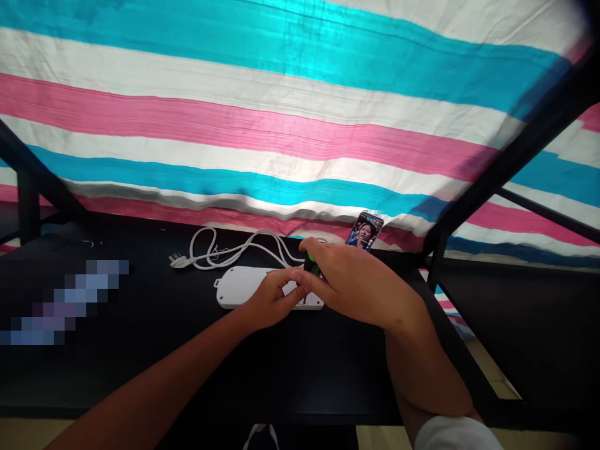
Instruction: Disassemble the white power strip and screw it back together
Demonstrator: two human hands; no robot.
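Observation:
A white power strip (241, 287) lies on the black tabletop with its flat, screw-holed underside up. Over its right end, my right hand (359, 281) is closed around a screwdriver with a black and green handle (311, 265). Its thin dark shaft points down toward the strip, and its tip is mostly hidden. My left hand (274, 300) rests over the strip's middle, thumb and forefinger pinched together close to the shaft. What that pinch holds is hidden. The fingers of both hands meet there.
A white cord with a plug (180, 260) loops behind the strip. A lit phone (364, 231) leans at the table's back edge against a striped sheet (262, 119). Black frame bars (487, 169) slant up at both sides. A pixelated patch (70, 306) covers the table's left part.

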